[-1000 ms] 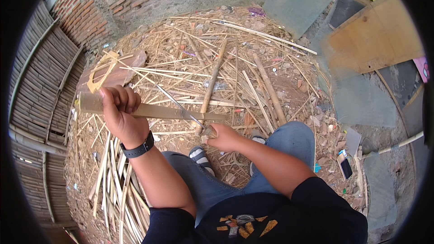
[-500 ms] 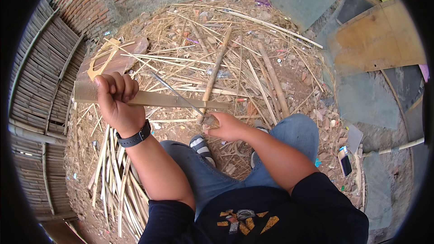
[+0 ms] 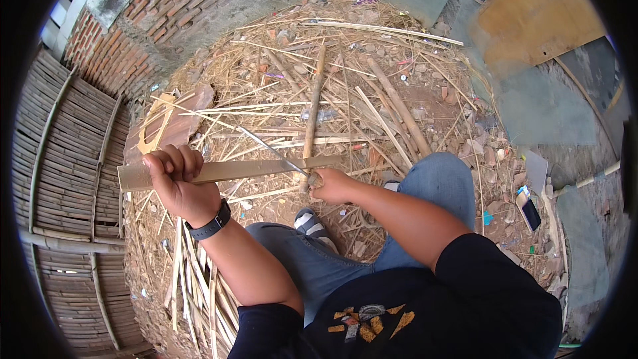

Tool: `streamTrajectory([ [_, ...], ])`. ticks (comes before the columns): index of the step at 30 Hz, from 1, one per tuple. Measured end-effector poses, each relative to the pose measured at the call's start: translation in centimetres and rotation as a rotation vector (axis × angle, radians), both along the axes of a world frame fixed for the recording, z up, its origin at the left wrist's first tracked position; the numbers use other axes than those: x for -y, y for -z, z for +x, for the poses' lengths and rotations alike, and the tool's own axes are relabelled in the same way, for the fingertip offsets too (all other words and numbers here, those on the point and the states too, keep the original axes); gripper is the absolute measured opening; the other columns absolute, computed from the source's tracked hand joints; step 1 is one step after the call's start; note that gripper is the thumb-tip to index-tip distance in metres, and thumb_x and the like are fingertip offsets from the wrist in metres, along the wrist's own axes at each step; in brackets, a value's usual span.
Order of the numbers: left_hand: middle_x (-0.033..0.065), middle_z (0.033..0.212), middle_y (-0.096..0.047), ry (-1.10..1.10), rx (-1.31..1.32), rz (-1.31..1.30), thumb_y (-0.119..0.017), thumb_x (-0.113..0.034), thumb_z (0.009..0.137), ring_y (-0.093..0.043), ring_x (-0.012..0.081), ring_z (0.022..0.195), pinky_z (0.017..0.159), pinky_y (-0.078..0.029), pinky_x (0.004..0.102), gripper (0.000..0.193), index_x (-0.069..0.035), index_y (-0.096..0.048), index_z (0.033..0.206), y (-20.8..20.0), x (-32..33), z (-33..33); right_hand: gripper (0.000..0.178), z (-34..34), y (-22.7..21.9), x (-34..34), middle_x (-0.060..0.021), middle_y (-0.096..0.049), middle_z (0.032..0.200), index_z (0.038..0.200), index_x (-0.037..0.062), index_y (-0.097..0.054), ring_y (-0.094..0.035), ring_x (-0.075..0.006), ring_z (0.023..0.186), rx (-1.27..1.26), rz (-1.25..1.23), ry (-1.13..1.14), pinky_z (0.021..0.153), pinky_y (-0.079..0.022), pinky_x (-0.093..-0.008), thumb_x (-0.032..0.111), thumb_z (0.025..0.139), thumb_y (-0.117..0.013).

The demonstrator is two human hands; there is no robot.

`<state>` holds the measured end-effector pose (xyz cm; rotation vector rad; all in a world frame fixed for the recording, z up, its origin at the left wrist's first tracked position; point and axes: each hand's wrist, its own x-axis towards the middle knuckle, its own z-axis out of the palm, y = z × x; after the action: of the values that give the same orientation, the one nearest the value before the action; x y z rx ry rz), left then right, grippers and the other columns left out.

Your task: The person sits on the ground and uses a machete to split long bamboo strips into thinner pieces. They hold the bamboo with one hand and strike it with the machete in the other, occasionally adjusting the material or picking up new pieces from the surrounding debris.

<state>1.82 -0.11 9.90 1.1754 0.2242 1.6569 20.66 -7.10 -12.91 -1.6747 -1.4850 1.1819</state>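
My left hand grips a flat bamboo slat near its left end and holds it level in front of me. My right hand is closed on the handle of a long thin knife, whose blade lies across the slat's right part and points up and to the left. A dark watch sits on my left wrist. My knees in blue jeans and one striped shoe show below the slat.
Bamboo strips, sticks and shavings litter the ground ahead. A bundle of split strips lies by my left leg. A woven bamboo panel stands at the left, a brick wall behind. A phone lies at the right.
The slat has shifted slightly to the right and lower in view with both hands. The knife blade still rests across it, now angled a little more along the slat.
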Motion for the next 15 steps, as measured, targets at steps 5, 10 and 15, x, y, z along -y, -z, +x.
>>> streamTrajectory([
  [5,-0.0027,0.063,-0.027,-0.119,-0.013,-0.026,-0.047,-0.036,0.105,-0.024,0.0088,0.053,0.05,-0.021,0.0251,0.041,-0.014,-0.035,0.073,-0.2,0.3,0.8,0.048,0.0,-0.9,1.0,-0.0253,-0.067,0.101,0.116,-0.0021,-0.059,-0.065,-0.0385,0.097,0.001,0.011,0.032,0.086,-0.051,-0.0442,0.026,0.079,-0.07],
  [10,-0.0035,0.061,-0.026,-0.243,-0.014,-0.107,-0.049,-0.039,0.103,-0.025,0.0089,0.052,0.05,-0.021,0.0247,0.042,-0.014,-0.036,0.073,0.7,-0.3,1.5,0.047,-0.7,-1.2,1.4,-0.0263,-0.066,0.103,0.116,-0.0014,-0.06,-0.064,-0.0406,0.101,-0.006,0.122,0.004,0.087,-0.051,-0.0444,0.023,0.077,-0.069],
  [15,-0.0034,0.061,-0.027,-0.227,0.012,-0.102,-0.051,-0.037,0.103,-0.025,0.0088,0.052,0.05,-0.021,0.0252,0.039,-0.014,-0.038,0.074,0.8,-0.3,1.0,0.048,0.2,0.7,0.4,-0.0266,-0.066,0.107,0.118,-0.0021,-0.06,-0.064,-0.0401,0.102,0.086,-0.115,0.07,0.089,-0.051,-0.0432,0.022,0.078,-0.069],
])
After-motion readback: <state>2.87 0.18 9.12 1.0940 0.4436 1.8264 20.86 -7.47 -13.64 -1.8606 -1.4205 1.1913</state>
